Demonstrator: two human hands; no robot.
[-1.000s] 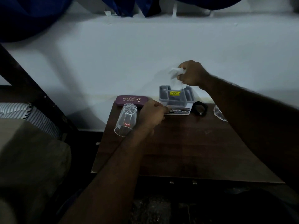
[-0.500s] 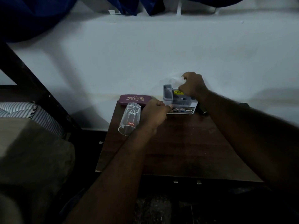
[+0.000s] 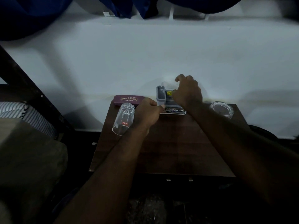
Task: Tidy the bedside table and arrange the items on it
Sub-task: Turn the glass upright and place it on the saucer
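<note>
A grey plastic organizer point(image 3: 161, 96) stands at the back of the dark wooden bedside table point(image 3: 169, 143), on a printed card point(image 3: 177, 111). My left hand point(image 3: 148, 113) pinches the organizer's front left corner. My right hand point(image 3: 187, 92) is curled over its top, fingers on a blurred piece of white tissue point(image 3: 168, 82) at the organizer's back. A clear drinking glass point(image 3: 123, 120) lies on its side at the table's left, touching a purple spectacle case point(image 3: 127, 99) against the wall. The organizer's right part is hidden by my right hand.
A clear glass dish point(image 3: 221, 109) sits at the table's back right corner. A dark bed frame point(image 3: 24, 88) and striped bedding point(image 3: 19, 112) are on the left. The white wall runs behind the table, with blue cloth point(image 3: 32, 13) hanging above.
My right hand has come down from above the organizer with the white tissue and now rests on the organizer's top. My left hand has stayed at the front corner.
</note>
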